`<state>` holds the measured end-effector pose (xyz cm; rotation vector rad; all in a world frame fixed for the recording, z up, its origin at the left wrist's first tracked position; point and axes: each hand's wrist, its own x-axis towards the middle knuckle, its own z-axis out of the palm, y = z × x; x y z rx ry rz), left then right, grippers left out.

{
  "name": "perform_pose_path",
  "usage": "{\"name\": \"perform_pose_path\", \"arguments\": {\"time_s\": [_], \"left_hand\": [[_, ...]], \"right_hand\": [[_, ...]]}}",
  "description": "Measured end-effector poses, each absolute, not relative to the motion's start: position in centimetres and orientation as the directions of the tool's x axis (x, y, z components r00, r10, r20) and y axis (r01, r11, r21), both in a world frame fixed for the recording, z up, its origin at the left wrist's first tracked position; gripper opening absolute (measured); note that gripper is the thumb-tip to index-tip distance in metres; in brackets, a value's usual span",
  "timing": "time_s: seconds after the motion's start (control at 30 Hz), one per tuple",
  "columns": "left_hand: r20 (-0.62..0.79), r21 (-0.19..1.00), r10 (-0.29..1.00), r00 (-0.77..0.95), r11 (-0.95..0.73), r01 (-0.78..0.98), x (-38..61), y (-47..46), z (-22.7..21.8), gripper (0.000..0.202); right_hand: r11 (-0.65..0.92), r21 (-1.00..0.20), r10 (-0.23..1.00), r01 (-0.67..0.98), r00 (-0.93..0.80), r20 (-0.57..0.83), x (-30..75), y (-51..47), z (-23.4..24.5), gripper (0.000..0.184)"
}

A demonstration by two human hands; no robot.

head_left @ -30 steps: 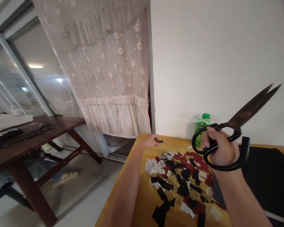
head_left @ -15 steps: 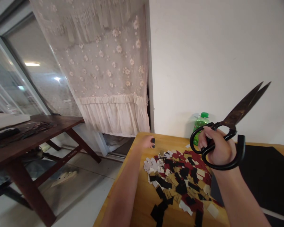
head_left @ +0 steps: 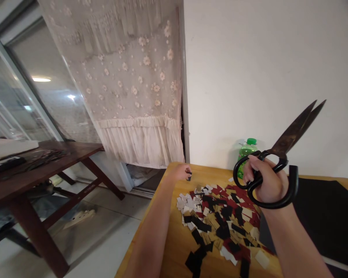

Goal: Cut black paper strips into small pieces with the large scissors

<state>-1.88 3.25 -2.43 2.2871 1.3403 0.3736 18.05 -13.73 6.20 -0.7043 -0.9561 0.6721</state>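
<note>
My right hand (head_left: 267, 182) grips the black handles of large scissors (head_left: 281, 154). Their dark blades are nearly closed and point up to the right. My left hand (head_left: 180, 172) reaches out over the far left corner of the yellow wooden table (head_left: 176, 247), its fingers pinched on a small black piece (head_left: 188, 174). Between my arms lies a heap of small cut pieces (head_left: 220, 220) in black, red, white and tan.
A green bottle (head_left: 246, 152) stands against the white wall behind the scissors. A black mat (head_left: 327, 216) covers the table's right side. At left are a dark wooden table (head_left: 40, 166), a glass door and a lace curtain (head_left: 133, 85) over a tiled floor.
My left hand drew back a little towards the table corner and closed more tightly on the black piece. The scissors dropped and shifted slightly left.
</note>
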Motion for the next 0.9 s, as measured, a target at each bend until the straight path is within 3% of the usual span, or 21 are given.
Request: {"name": "perform_pose_path", "arguments": {"time_s": [0.4,0.57,0.9], "left_hand": [[-0.042,0.458,0.845,0.532,-0.457,0.763,-1.50,2.89,-2.38,0.012],[-0.084,0.440,0.828,0.555,-0.468,0.766,-1.59,2.52,-2.16,0.029],[-0.091,0.420,0.834,0.544,-0.463,0.780,-1.45,2.52,-2.54,0.022]], "right_hand": [[0.583,-0.796,0.778,-0.163,0.394,0.489,18.11,-13.41,5.85,0.040],[0.563,-0.803,0.794,-0.196,0.396,0.461,18.13,-13.43,5.89,0.038],[0.529,-0.835,0.811,-0.152,0.381,0.445,17.82,-13.15,5.82,0.043]]}}
